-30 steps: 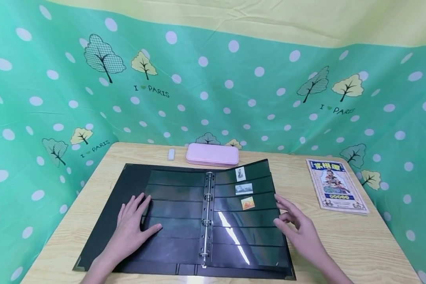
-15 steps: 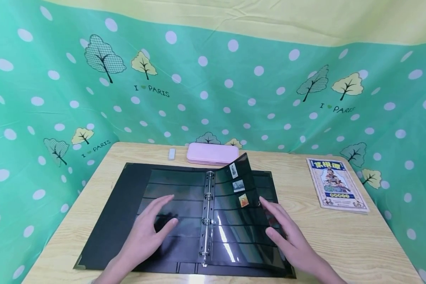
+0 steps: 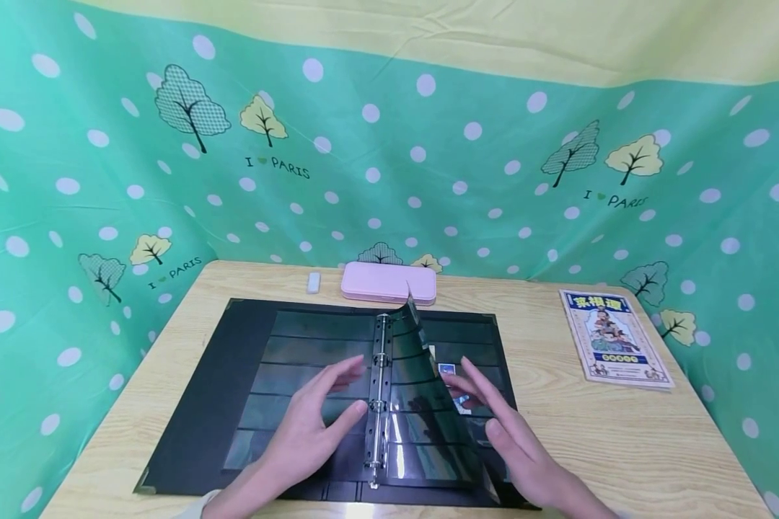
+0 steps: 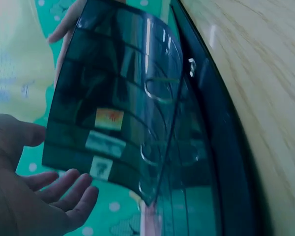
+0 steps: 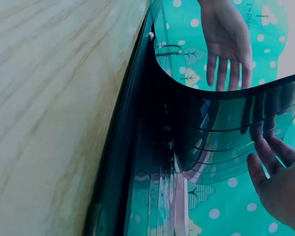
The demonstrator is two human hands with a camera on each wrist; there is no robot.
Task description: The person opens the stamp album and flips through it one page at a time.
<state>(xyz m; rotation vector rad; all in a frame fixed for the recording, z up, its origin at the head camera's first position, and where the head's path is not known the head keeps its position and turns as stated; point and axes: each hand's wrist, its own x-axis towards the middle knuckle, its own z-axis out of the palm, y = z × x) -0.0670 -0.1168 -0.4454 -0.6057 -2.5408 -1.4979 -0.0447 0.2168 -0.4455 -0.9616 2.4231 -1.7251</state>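
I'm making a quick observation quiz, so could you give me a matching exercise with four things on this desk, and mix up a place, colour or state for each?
Things:
1. pocket page
2. ring binder
3. long case
4. booklet

Descriptions:
A. pink, just beyond the ring binder's far edge
B. lying at the right side of the desk
C. raised and curved rather than flat
D. black, lying open

Right pairs: 1-C, 2-D, 3-A, 4-B.
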